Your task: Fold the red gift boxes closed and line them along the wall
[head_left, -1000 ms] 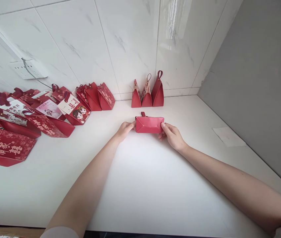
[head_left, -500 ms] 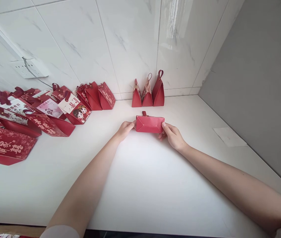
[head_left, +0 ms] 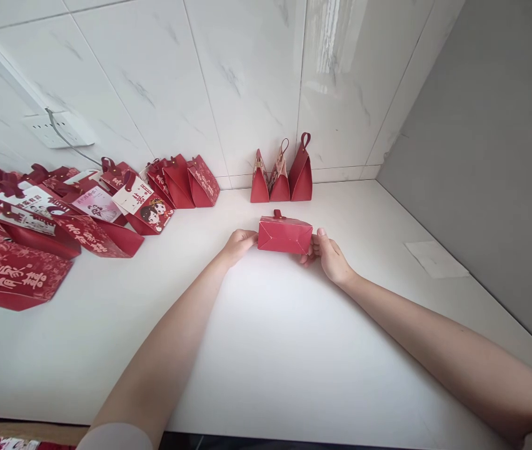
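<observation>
A small red gift box (head_left: 285, 235) is tipped with its creased red base facing me, its dark red ribbon loop showing at the back edge. My left hand (head_left: 240, 244) is closed on its left end, the fingertips partly hidden behind it. At the right end, my right hand (head_left: 334, 257) has its fingers curled against the side and under the lower corner. The right thumb points up, just off the base.
Behind the held box, three upright red gift boxes (head_left: 301, 181) stand against the tiled wall (head_left: 256, 81). Many more printed red gift boxes (head_left: 101, 236) crowd the left. A pale flat sheet (head_left: 436, 259) lies at right by the grey panel (head_left: 491, 156).
The box has tilted slightly, showing more of its base. My right thumb has lifted off the base and moved a little right. My left hand stays at the left end.
</observation>
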